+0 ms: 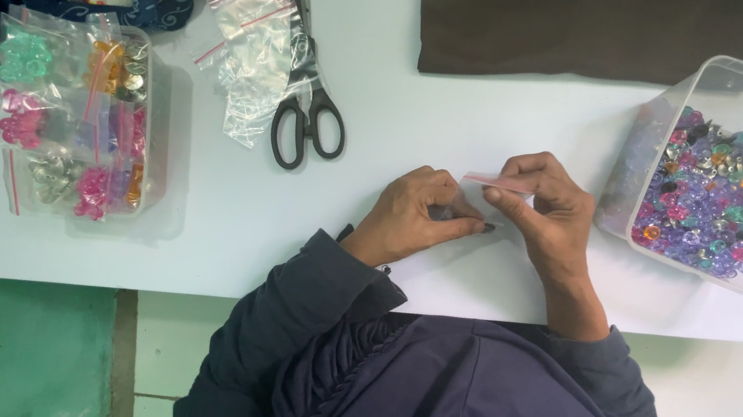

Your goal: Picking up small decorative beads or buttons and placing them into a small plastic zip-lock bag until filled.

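White table (456,107), clear tub of beads (713,194) at right: my right hand (548,209) pinched a small zip bag (496,183); my left hand (421,214) pinched beads, best fed in slowly.

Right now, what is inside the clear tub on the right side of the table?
The clear tub holds a heap of small faceted beads in purple, pink, teal and orange, piled toward its right side. Whatever lies beneath the top layer is covered.
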